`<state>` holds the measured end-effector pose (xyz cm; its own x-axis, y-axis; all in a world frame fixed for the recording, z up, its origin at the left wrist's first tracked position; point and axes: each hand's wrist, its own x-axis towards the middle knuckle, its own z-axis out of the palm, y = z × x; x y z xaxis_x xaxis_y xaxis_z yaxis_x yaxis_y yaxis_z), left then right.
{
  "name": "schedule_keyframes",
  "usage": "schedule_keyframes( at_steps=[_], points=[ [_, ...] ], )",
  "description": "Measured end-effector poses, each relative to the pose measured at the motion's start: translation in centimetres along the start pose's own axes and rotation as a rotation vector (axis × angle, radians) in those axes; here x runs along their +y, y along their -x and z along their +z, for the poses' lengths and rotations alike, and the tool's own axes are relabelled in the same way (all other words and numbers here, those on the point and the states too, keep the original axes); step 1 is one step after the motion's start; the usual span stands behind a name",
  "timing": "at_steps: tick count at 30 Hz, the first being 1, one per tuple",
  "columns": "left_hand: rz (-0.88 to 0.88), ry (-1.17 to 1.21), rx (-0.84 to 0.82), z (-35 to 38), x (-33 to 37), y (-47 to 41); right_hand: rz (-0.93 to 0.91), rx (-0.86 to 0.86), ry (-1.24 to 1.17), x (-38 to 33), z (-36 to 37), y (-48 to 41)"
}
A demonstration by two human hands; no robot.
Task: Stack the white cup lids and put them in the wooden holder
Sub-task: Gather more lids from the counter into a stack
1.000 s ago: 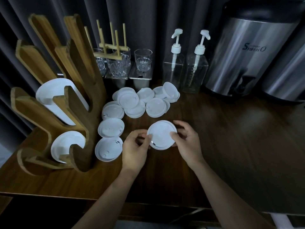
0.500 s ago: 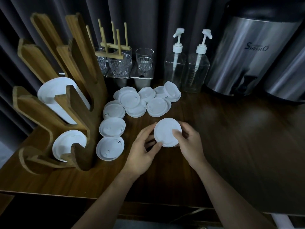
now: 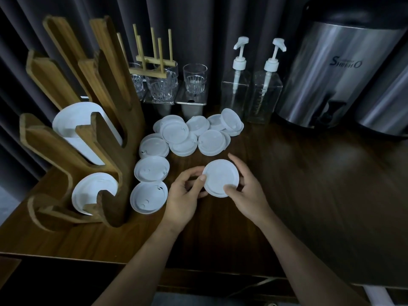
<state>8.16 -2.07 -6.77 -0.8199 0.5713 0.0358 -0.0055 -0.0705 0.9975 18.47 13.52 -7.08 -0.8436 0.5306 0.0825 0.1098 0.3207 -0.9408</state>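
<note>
I hold one white cup lid (image 3: 220, 177) above the dark wooden counter (image 3: 309, 184), flat face toward me. My left hand (image 3: 186, 195) pinches its left rim and my right hand (image 3: 247, 191) grips its right and lower rim. Several loose white lids (image 3: 192, 135) lie in a heap behind my hands, and three more (image 3: 152, 168) sit in a column to the left. The wooden holder (image 3: 106, 133) stands at the left, with a lid stack (image 3: 72, 129) in an upper slot and another lid stack (image 3: 90, 191) in the lowest slot.
Two clear pump bottles (image 3: 251, 91), drinking glasses (image 3: 194, 78) on metal tins and a small wooden peg rack (image 3: 152, 62) line the back. A steel drinks urn (image 3: 335, 71) fills the back right. A dark curtain hangs behind. The counter's front edge runs below my forearms.
The lid in my hands has been flipped from hollow side up to flat side toward me and carried slightly right and away. The loose lids and holder stacks are unchanged.
</note>
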Motion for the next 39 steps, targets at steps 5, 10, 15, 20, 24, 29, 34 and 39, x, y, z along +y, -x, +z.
schedule_keyframes(
  at_steps=[5,10,15,20,24,29,34,39],
  points=[
    [-0.062,0.014,0.050,0.4,0.2,-0.4,-0.080,0.037,0.110,0.3,0.3,-0.1],
    [-0.058,0.048,-0.110,-0.1,0.2,-0.1,-0.075,0.150,0.085,0.5,0.5,-0.4],
    [-0.078,-0.003,-0.235,-0.8,-0.1,-0.2,-0.081,0.291,0.139,0.6,0.8,-0.4],
    [-0.079,0.008,-0.234,-0.9,0.1,-0.1,-0.057,0.333,0.160,0.6,0.8,-0.4],
    [-0.087,0.028,-0.183,-0.8,0.2,-0.2,-0.060,0.324,0.101,0.6,0.7,-0.2],
    [-0.069,0.038,-0.211,-0.9,0.3,-0.2,-0.078,0.199,0.094,0.3,0.5,0.0],
    [-0.078,0.075,-0.141,-0.6,0.4,-0.2,-0.118,0.209,0.099,0.4,0.5,0.0],
    [-0.044,-0.005,-0.048,0.0,0.3,0.0,-0.116,0.223,0.042,0.0,0.6,0.2]
  ],
)
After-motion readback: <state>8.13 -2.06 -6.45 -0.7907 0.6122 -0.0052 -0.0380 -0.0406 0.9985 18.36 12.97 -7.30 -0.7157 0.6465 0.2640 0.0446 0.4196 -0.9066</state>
